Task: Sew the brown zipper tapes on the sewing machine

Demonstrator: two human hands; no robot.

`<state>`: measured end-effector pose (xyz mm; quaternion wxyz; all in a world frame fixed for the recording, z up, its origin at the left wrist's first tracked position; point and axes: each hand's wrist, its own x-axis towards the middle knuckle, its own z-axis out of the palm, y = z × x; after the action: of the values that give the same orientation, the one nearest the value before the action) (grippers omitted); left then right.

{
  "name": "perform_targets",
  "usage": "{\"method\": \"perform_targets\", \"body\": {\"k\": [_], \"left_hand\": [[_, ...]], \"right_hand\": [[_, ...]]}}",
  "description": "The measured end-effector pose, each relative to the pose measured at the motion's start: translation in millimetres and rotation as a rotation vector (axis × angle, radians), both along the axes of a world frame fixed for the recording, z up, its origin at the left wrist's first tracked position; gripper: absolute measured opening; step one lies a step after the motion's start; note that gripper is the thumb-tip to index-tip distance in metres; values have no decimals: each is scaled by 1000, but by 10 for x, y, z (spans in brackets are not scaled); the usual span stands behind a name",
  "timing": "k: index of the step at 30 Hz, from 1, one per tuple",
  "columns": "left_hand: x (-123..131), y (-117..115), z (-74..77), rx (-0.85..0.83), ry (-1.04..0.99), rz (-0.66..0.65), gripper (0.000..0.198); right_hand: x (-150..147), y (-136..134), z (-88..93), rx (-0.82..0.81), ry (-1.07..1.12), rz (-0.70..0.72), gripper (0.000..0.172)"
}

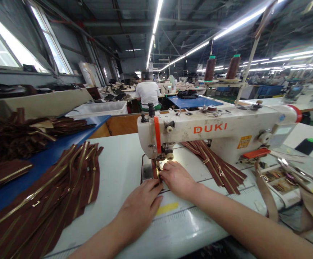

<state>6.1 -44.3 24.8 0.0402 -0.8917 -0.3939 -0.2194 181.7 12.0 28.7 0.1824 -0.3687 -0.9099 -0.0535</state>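
Observation:
A small brown zipper piece [155, 172] with a gold edge lies under the presser foot of the white sewing machine [183, 126]. My left hand [139, 203] presses its fingertips on the near end of this piece, the thumb resting lower on the table. Just to the right, my right hand [176, 178] has its fingers curled and pinched on the piece beside the needle. Both hands hide much of it. A fan of brown zippers [72, 180] with gold teeth is spread left of my hands. More brown zippers [216, 165] lie beneath the machine arm.
A compartment tray [287, 180] with small metal parts and tan straps sits at right. Two brown thread cones [209, 68] stand above the machine. A blue table [99, 122] at left bears a heap of brown zippers [24, 133]. Ahead sits a person in a white shirt [148, 92].

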Motion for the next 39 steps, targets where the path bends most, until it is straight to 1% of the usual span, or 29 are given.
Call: {"method": "perform_targets", "body": {"k": [7, 10, 16, 21, 24, 27, 32, 39], "left_hand": [[23, -27, 35, -17, 8, 22, 28], [29, -45, 47, -14, 22, 20, 29], [-36, -72, 37, -36, 40, -5, 30], [-93, -100, -17, -80, 94, 83, 37], [-102, -90, -37, -92, 120, 105, 37], [-100, -42, -27, -83, 121, 98, 36], [-101, 105, -17, -58, 123, 72, 33], [-105, 310, -21, -47, 129, 92, 33]], "right_hand": [[48, -143, -44, -37, 46, 14, 15], [83, -215, -66, -42, 64, 44, 15], [139, -292, -56, -36, 72, 97, 16], [161, -325, -50, -28, 51, 119, 14], [160, -323, -45, -9, 31, 125, 14], [150, -300, -27, -3, 2, 123, 15], [120, -197, -10, 20, -42, 104, 13], [60, -64, -23, 22, -6, 47, 13]]}}
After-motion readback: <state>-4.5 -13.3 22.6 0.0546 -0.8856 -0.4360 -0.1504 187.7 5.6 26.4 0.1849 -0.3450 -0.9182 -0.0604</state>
